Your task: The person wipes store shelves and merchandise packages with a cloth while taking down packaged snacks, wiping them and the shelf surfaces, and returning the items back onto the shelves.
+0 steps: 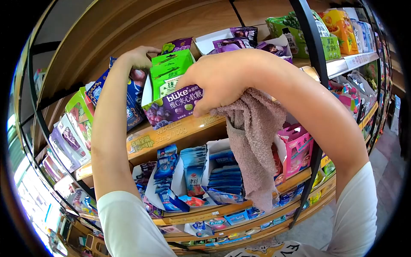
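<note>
A purple gummy candy box (pixel 173 105) with grapes on its front stands tilted on the upper shelf, holding bright green packets (pixel 171 68). My right hand (pixel 216 81) grips its right front corner, thumb on the front panel and fingers over the packets. A greyish-pink cloth (pixel 254 141) hangs from that same hand, down past the shelf edge. My left hand (pixel 139 58) is at the box's back left, fingers apart, reaching by a purple packet (pixel 176 45); part of the hand is hidden behind my wrist. Blue packaging (pixel 135 92) sits beside my left forearm.
White boxes of purple packets (pixel 233 44) stand to the right on this shelf. A black upright post (pixel 310 38) rises near my right forearm. Below, blue packets (pixel 224 177) fill white trays, next to a pink box (pixel 295 147). Green cartons (pixel 293 36) stand farther right.
</note>
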Motion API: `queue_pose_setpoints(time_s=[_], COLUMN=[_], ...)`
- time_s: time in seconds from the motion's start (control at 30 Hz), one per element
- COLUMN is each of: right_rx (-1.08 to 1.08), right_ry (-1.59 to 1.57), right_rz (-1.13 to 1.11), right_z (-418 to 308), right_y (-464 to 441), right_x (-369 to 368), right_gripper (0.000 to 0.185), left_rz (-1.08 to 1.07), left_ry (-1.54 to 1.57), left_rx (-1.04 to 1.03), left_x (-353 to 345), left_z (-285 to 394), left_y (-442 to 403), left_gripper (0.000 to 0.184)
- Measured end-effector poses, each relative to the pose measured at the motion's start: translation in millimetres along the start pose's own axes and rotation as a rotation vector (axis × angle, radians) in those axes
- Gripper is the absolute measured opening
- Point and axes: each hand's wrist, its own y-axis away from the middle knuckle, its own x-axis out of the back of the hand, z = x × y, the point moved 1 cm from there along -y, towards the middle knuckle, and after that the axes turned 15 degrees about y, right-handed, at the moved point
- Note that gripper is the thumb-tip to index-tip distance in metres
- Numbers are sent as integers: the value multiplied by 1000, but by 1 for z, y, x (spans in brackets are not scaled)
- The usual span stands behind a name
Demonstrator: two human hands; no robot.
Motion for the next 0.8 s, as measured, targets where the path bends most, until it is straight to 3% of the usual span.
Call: queue_pose_setpoints(time_s=[0.1,0.17,0.23,0.3,0.33,0.4,0.43,0.5,0.53,0.63,0.77,0.8], right_rx=[-11,-20,-8,4,-17,-36,-33,-25,-60,-60,-68,-54], right_ry=[-4,-13,-28,-24,-33,-33,-28,-1,-13,14,-26,-42], right_rz=[-116,-160,-167,-117,-159,-195,-194,-120,-205,-127,-120,-30], right_z=[-5,-5,-2,-1,-2,-3,-2,-3,-5,-4,-4,-3], right_y=[-4,-5,-7,-7,-8,-11,-11,-9,-10,-9,-2,0], right_x=[7,9,6,4,5,4,3,2,5,-3,-4,-6], right_gripper=[45,47,49,44,41,36,36,35,39,44,50,50], left_rz=[-60,11,99,470,475,561,566,380,399,469,516,502], left_ry=[-56,18,-107,222,224,187,187,33,-79,-87,-7,-75], left_rx=[0,74,-20,46,51,-227,-227,-10,78,242,145,154], left_x=[1,0,-9,-20,-26,-34,-28,-16,-11,-8,-6,-11], left_z=[-7,-4,12,27,25,27,28,32,28,20,10,14], left_y=[-4,-10,-11,-11,-18,-21,-17,-11,-12,-7,-10,-10], left_gripper=[61,55,52,50,50,50,50,53,51,52,50,49])
